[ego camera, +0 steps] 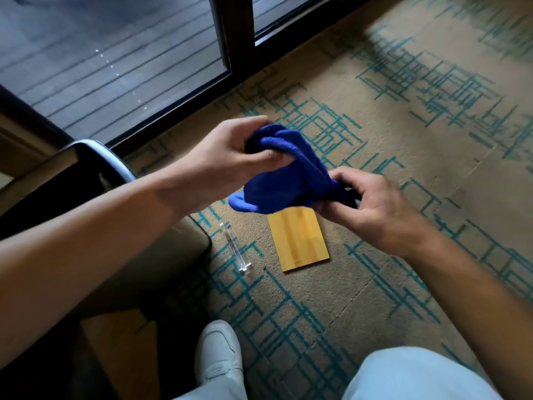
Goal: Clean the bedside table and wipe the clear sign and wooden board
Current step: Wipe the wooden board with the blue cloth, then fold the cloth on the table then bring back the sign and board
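Note:
A blue cloth (pixel 284 174) hangs bunched between both hands above the floor. My left hand (pixel 230 151) grips its upper end with curled fingers. My right hand (pixel 372 206) pinches its lower right end. Below the cloth a light wooden board (pixel 300 241) lies flat on the carpet, its top edge hidden by the cloth. To the board's left a clear sign (pixel 235 248) lies on the carpet. The dark bedside table (pixel 95 166) with a rounded metal-edged corner stands at the left, partly hidden by my left forearm.
Patterned beige and teal carpet (pixel 403 125) covers the floor. A dark-framed glass door (pixel 236 39) runs along the top. My white shoe (pixel 219 353) and pale trouser legs are at the bottom.

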### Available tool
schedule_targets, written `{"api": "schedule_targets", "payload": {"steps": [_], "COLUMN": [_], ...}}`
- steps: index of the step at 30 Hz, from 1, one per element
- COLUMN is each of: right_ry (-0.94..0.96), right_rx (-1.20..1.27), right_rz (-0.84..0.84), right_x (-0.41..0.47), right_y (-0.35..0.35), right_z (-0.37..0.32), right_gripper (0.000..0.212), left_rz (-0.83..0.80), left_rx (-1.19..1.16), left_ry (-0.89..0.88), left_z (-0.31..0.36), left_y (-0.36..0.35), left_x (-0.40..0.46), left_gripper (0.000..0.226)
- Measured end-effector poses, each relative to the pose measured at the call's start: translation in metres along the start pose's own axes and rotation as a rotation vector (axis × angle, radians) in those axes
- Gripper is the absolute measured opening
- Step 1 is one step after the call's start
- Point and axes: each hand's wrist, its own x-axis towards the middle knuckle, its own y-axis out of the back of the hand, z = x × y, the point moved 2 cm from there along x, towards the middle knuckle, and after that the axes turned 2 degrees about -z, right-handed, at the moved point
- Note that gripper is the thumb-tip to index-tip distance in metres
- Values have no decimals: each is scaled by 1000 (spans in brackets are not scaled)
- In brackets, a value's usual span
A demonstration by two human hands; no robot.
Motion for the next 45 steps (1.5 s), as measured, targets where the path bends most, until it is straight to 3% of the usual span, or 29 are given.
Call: {"api": "schedule_targets", "payload": {"steps": [4,6,12,16,20,26,31,34,37,40,42,43,45], "right_ry": [55,92,63,66,119,189,77,-78,-164,-210,-238,-241,-217], "right_rx": [279,364,233,279,456,518,303,103,-111,-116,-116,-108,26], "right_rz": [-42,-16,65,34,-76,-69,76,142,136,140,270,337,257], "right_x": [20,27,29,33,28,29,21,17,10,-3,-22,-34,-56], "right_y": [-15,-19,7,51,100,179,245,284,315,336,347,353,358], "right_z": [-25,-44,-120,-179,-255,-369,-435,-460,-485,-517,-540,-551,-575], "right_gripper": [41,40,31,20,15,14,15,34,44,36,27,31,57], "left_rz": [37,58,237,291,234,167,158,187,192,219,204,202,189], "left_rx": [67,68,154,18,-260,-405,-628,-720,-804,-842,-812,-801,-790], "left_ry": [-60,-86,-28,-3,35,146,278,330,246,140,59,21,-24], "left_z": [14,24,64,109,174,249,332,397,462,528,564,581,611], "left_y": [15,21,54,68,86,79,64,72,85,103,117,126,141], "left_x": [-4,-8,-19,-29,-41,-66,-94,-97,-95,-94,-99,-101,-108], "left_gripper": [27,27,23,24,34,83,76,69,41,29,16,18,25]}}
